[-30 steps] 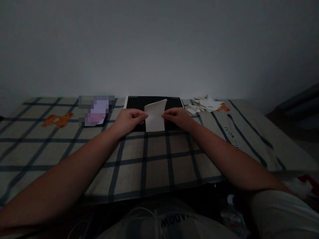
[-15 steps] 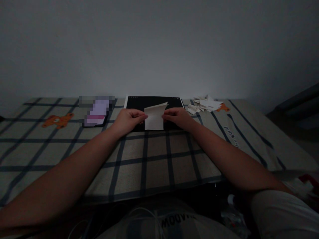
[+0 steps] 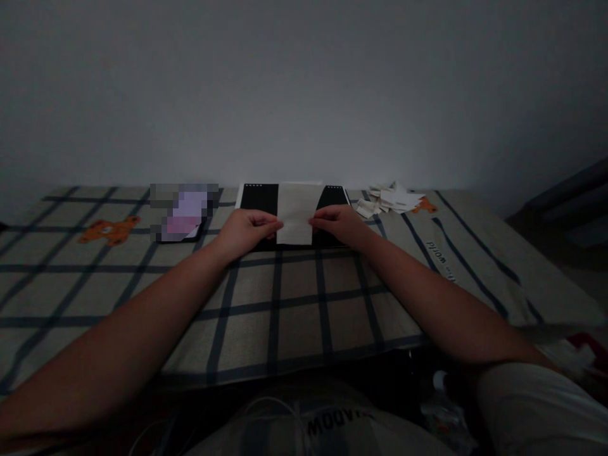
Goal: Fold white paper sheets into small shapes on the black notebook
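A pale sheet of paper (image 3: pixel 297 212) is held up between my two hands, above a black sheet with a white margin (image 3: pixel 259 195) on the table. My left hand (image 3: pixel 247 231) pinches the paper's left edge between thumb and fingers. At the opposite edge, my right hand (image 3: pixel 339 223) pinches it the same way. The paper reaches up past both hands and covers the middle of the black sheet. Beyond my right hand lies a heap of loose white paper pieces (image 3: pixel 389 196).
A phone (image 3: pixel 190 212), partly pixelated, lies to the left on the checked tablecloth (image 3: pixel 299 304). Printed orange bears (image 3: pixel 109 230) mark the cloth. A wall (image 3: pixel 294 95) stands behind the table. Below the near edge at right is a clear plastic bottle (image 3: pixel 444 408).
The top of the paper, folded over before, now stands spread out and reaches higher, hiding more of the black sheet. Both hands have stayed almost in place.
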Tool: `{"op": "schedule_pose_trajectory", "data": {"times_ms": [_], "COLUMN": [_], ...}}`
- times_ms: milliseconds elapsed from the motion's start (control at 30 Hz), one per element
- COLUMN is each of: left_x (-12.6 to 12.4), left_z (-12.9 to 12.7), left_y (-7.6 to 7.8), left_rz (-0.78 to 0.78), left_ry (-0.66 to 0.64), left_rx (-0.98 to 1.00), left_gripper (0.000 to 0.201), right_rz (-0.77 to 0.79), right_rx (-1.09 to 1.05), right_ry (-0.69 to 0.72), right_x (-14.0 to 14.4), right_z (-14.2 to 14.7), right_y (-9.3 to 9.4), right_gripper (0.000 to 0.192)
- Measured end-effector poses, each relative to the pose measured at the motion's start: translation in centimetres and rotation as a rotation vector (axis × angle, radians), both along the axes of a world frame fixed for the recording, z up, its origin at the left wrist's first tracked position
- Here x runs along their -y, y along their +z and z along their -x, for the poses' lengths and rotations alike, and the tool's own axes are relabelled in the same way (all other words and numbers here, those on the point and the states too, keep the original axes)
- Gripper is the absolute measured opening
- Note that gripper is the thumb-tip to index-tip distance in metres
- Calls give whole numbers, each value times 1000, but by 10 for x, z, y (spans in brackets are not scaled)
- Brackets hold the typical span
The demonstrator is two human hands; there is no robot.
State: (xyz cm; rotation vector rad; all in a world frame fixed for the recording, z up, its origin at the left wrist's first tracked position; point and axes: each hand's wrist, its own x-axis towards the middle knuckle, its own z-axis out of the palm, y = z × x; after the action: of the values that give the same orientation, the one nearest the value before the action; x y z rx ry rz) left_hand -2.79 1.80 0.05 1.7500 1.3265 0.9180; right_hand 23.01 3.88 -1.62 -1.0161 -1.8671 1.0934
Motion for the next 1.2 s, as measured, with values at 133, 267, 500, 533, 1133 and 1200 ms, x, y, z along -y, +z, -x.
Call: {"op": "schedule_pose_trajectory", "data": {"times_ms": [133,267,500,533,1133,1200], "left_x": [1,2,2,2,-4,-8], "left_z": [-2,-2,-2,-1,4,6], "left_y": [2,4,1,1,-3,-6], "left_rz": [47,31,22,13,-65,-61], "left_ry": [-32,-21,14,16,146,193], "left_rx": [-12,-4,17,8,55,73], "left_gripper": [22,21,24,24,29,30], "right_rz": [-33,-46,-80,-62,-216,-399], "right_rx": [23,36,20,9,33,116], "right_ry": [-27,-33,-96,-85,-210,-268], "right_x": [-1,0,2,2,-1,0], "right_z": [-1,0,-1,-1,-4,-7], "right_y": [-1,0,4,5,1,3], "right_gripper": [29,28,27,27,31,28]}}
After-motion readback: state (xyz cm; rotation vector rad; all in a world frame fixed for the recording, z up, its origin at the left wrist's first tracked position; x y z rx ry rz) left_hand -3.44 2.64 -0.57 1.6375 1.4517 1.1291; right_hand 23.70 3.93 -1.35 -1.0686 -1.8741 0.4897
